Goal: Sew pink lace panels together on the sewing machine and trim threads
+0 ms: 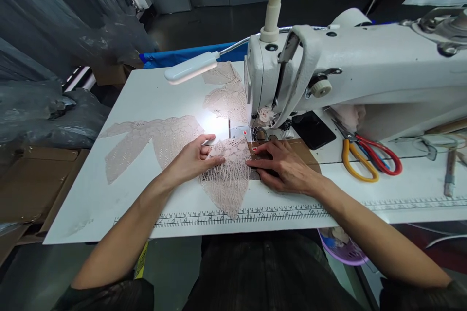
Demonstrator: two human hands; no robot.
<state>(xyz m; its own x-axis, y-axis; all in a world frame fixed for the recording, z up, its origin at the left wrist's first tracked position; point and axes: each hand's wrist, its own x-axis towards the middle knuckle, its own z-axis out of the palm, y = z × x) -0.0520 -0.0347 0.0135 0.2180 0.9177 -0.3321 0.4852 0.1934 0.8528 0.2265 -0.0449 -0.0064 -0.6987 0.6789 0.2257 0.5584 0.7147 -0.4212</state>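
Note:
A pale pink lace piece (228,175) lies on the sewing machine bed, its pointed end reaching down to the printed ruler. My left hand (193,155) grips its left edge, thumb on top and fingers curled beside it. At the lace's right edge, my right hand (282,167) lies palm down with fingers spread, a fingertip touching the fabric. The white sewing machine (277,68) stands just beyond, and its presser foot (260,133) is close to my right fingers. Another lace piece (171,138) is spread out to the left, and more lace (228,99) lies behind.
A lit lamp (191,67) hangs over the white table (87,194). Right of the needle area are a black phone (314,129), yellow-handled scissors (359,161) and red-handled scissors (383,155). Cardboard boxes (36,180) stand left; a purple basket (345,251) is below the table.

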